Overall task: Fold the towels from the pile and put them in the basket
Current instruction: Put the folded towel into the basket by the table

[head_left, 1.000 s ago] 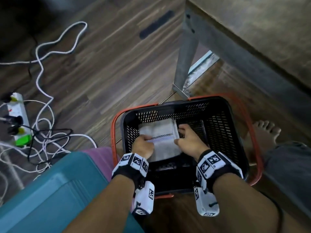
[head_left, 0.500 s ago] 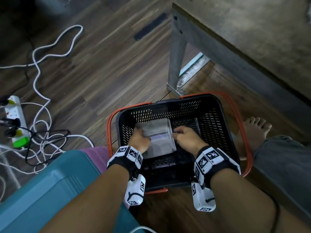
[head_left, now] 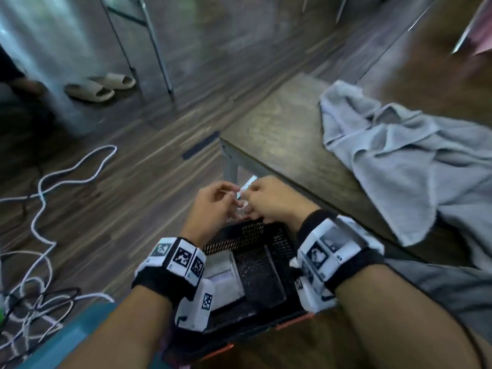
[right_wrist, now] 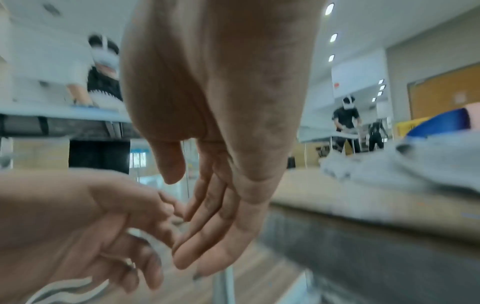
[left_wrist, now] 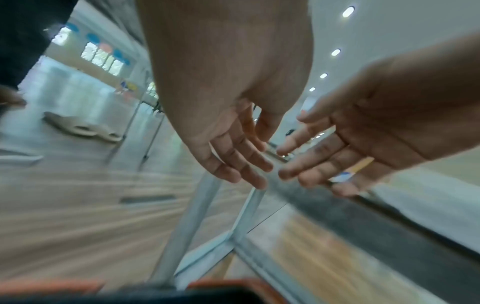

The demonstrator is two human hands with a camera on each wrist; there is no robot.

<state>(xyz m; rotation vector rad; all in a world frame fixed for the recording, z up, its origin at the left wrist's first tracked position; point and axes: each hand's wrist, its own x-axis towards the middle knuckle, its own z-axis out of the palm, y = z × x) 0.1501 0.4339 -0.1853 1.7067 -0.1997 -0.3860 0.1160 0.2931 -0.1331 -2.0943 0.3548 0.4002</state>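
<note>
A folded white towel (head_left: 225, 272) lies flat on the bottom of the black mesh basket (head_left: 247, 231), which stands on the floor below my wrists. My left hand (head_left: 213, 206) and right hand (head_left: 269, 201) hover side by side above the basket's far wall, near the table corner. Both hold nothing. The left wrist view shows the left hand's fingers (left_wrist: 233, 162) loose and nearly straight, with the right hand (left_wrist: 337, 156) beside them. The right wrist view shows the same relaxed fingers (right_wrist: 207, 222). A rumpled pile of grey towels (head_left: 412, 161) lies on the wooden table (head_left: 279, 134) to the right.
White and black cables (head_left: 53, 182) trail over the wooden floor on the left. A pair of pale slippers (head_left: 101, 87) sits farther back. The table's metal leg (head_left: 231, 169) stands just beyond the basket. A teal surface (head_left: 66, 342) is at the lower left.
Both hands let go of the folded towel, which stays in the basket, and rose out above its far wall. The head view swung up and now takes in the table and towel pile.
</note>
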